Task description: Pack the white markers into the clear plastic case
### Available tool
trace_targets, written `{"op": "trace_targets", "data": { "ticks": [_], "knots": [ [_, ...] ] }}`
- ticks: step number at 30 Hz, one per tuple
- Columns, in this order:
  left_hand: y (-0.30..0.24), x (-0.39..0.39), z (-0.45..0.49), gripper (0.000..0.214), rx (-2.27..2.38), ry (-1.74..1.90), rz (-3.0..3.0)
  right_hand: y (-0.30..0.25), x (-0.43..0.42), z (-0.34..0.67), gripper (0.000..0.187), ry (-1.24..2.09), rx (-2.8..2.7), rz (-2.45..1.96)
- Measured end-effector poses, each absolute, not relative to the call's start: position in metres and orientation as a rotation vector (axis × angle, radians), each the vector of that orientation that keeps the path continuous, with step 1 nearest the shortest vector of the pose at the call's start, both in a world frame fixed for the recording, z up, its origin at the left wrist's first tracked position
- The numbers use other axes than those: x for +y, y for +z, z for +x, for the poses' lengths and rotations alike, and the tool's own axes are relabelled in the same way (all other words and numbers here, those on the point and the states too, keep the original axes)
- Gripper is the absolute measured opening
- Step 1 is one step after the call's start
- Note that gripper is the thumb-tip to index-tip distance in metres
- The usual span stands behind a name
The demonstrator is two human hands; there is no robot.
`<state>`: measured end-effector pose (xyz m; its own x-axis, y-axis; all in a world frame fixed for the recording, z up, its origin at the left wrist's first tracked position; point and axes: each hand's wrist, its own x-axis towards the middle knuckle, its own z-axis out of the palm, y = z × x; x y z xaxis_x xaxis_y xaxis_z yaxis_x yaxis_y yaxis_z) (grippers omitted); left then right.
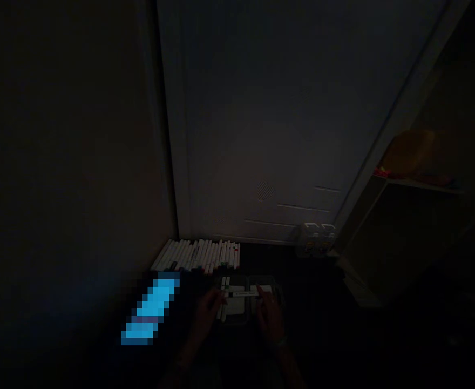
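In dim light, a white marker (243, 294) with a dark band near its left end lies level between my two hands. My left hand (210, 305) is closed on its left end, and my right hand (266, 310) grips its right end. Beneath them is a clear plastic case (237, 323) with two compartments. Several white markers (224, 312) stand or lie along the left side of its left compartment; which of the two I cannot tell. Pale flat pieces (235, 307) show inside the case.
A row of white markers (205, 256) lies side by side against the pale wall panel (262, 135). A bright, pixelated blue screen (152, 310) is at left. Clear containers (317, 240) stand at back right, near a shelf unit (383, 232) with an orange object (409, 152) on top.
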<state>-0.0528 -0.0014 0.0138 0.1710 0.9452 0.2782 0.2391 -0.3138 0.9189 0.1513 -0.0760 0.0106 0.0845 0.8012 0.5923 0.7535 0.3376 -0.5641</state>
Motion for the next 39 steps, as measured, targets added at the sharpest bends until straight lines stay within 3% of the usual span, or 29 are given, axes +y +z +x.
{"op": "trace_targets", "data": {
  "ticks": [39],
  "knots": [
    [0.019, -0.004, -0.052, 0.033, 1.129, 1.181, 1.707, 0.005, -0.074, 0.152, 0.042, 0.026, -1.677, -1.453]
  ]
}}
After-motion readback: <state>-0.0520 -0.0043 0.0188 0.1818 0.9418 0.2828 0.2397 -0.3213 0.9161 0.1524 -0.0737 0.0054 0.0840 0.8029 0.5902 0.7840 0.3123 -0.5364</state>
